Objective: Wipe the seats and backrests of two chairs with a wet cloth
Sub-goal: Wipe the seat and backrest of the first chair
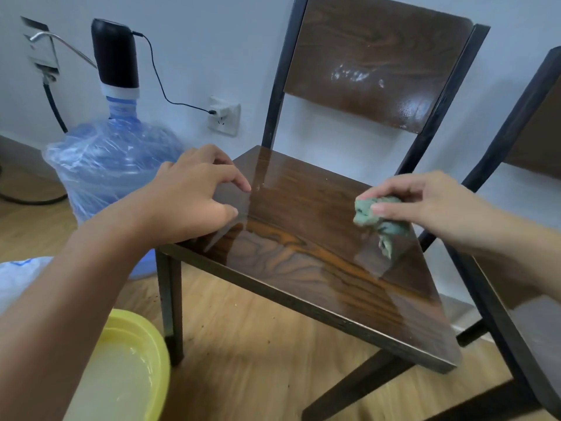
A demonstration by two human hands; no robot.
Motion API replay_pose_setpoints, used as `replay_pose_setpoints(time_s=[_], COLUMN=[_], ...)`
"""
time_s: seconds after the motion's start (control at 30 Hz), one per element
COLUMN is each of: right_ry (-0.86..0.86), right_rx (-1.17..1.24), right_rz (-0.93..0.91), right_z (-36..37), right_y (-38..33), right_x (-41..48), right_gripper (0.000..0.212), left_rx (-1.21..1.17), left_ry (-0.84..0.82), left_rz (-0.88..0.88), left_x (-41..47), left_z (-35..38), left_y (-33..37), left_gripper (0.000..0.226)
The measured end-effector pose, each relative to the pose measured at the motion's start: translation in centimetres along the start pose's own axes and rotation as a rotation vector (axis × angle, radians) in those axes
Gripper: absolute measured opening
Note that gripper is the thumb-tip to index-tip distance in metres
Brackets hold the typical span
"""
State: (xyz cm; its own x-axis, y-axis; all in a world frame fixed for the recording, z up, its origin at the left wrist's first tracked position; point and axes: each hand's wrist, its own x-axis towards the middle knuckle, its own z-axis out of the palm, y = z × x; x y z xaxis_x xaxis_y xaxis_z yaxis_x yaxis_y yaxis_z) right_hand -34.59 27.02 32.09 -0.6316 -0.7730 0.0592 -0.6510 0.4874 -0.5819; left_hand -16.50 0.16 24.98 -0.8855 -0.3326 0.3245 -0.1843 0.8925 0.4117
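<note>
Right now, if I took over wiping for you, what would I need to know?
Left hand: empty, fingers resting on the near chair's seat, left edge.
Right hand: gripping the green cloth over the seat's right side.
Yellow basin of water: on the floor, lower left.
Done: seat looks wet and shiny.
Left: white smears on the backrest; the second chair on the right.

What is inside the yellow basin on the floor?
The yellow basin holds pale, cloudy water. Nothing else shows in it, but the left arm covers its left part, and the picture edge cuts off the bottom.
</note>
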Motion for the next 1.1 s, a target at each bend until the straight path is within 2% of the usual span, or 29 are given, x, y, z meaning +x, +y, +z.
replay_pose_setpoints(time_s=[0.1,0.17,0.27,0.33,0.37,0.43,0.57,0.63,0.8,0.97,1.1], right_ry=[0.066,0.041,-0.129,-0.272,-0.269,-0.118,0.312,0.417,0.539,0.562,0.612], right_rx=[-0.172,-0.188,-0.111,-0.029,-0.004,-0.008,-0.131,-0.170,-0.047,-0.032,0.019], right_rz=[0.048,-0.023,-0.258,-0.285,-0.257,-0.167,0.088,0.183,0.356,0.273,0.305], right_z=[1.9,4.1,5.4,4.4,3.4,1.6,-0.1,0.5,4.2,8.3,9.2], right_y=[2.3,1.9,-0.3,-1.1,-1.2,-0.4,4.1,6.3,6.6,4.4,3.4], right_x=[0.8,-2.0,-7.5,-8.9,-8.4,-5.3,5.4,10.2,17.3,19.7,20.0], right_gripper=[0.013,0.015,0.020,0.022,0.022,0.020,0.017,0.024,0.021,0.018,0.018], left_rx=[-0.011,-0.009,-0.006,-0.007,-0.001,0.014,0.014,0.005,0.040,-0.037,-0.061], left_ry=[0.008,0.012,-0.010,0.002,0.014,0.032,0.024,-0.002,-0.024,0.058,0.093], left_rz=[-0.001,0.010,0.023,-0.006,-0.029,-0.071,-0.079,-0.057,-0.054,-0.204,-0.253], left_x=[0.0,0.1,0.3,0.6,0.8,1.3,1.9,1.9,1.8,1.5,1.5], left_z=[0.0,0.2,0.6,0.8,0.7,0.5,0.5,0.8,1.2,-0.2,-1.3], left_y=[0.3,0.6,0.6,0.4,0.4,0.4,0.8,0.9,0.0,-2.8,-3.7], left_gripper=[0.033,0.033,0.033,0.036,0.038,0.039,0.039,0.039,0.041,0.055,0.065])
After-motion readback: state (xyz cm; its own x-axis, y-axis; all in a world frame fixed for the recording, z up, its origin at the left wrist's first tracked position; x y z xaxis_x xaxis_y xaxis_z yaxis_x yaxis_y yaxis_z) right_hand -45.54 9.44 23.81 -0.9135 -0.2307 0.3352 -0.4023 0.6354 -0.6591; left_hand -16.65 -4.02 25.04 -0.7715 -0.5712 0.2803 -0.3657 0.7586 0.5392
